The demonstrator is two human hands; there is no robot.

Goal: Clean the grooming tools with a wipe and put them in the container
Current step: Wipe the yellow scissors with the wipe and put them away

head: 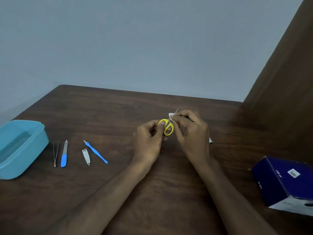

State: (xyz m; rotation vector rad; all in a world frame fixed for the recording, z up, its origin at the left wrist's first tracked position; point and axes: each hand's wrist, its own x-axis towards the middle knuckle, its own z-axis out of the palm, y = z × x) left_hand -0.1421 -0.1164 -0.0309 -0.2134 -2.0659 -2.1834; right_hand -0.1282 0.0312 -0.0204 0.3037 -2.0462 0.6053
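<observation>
The person is holding a pair of small scissors above the middle of the tabletop. The left hand is pinching the yellow handle loops, its grip clamped on them, while the right hand is pinching a white wipe around the blades, whose thin tip is poking out beyond the fingers.

The likeliest trouble is that bare point: if the right hand is sliding outward too fast, a fingertip could be running onto it. The wipe is small and bunched, so it could be slipping off and leaving part of the blades uncleaned. A loose pinch on the loops could be letting the scissors twist or drop.

The tweezers, nail file, nail clipper and blue cuticle pusher are lying well apart from the hands, beside the blue container, apparently not yet wiped.
</observation>
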